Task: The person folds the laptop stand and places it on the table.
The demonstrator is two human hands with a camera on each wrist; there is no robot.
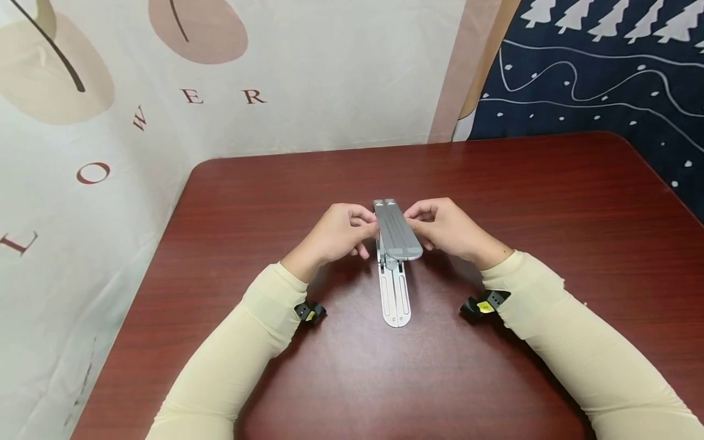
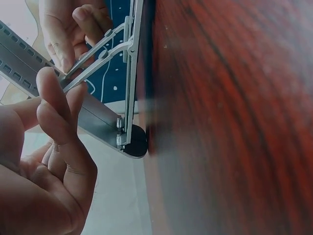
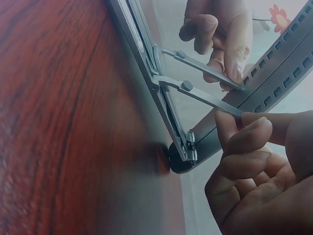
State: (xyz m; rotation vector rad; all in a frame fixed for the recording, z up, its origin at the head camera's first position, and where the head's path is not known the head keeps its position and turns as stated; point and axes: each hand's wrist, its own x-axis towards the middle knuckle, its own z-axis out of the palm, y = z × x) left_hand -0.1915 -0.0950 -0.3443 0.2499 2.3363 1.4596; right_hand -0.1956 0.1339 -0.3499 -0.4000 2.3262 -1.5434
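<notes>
A folding metal laptop stand (image 1: 399,231) stands on the table with its grey upper plate raised at a slant over the silver base (image 1: 395,302). My left hand (image 1: 342,232) is at its left side, and my right hand (image 1: 450,230) at its right. Seen from the left wrist, two thin support arms (image 2: 108,56) run from the base up to the slotted plate. Thumb and finger of each hand pinch the end of a support arm (image 3: 208,98), close to the plate's slots. A hinge (image 3: 191,147) joins plate and base at one end.
The dark red wooden table (image 1: 308,379) stretches around the stand on every side. Behind it hangs a pale printed cloth (image 1: 330,73), with a navy tree-patterned cloth (image 1: 583,79) at the right. Small black wrist cameras (image 1: 311,312) are strapped under the sleeves.
</notes>
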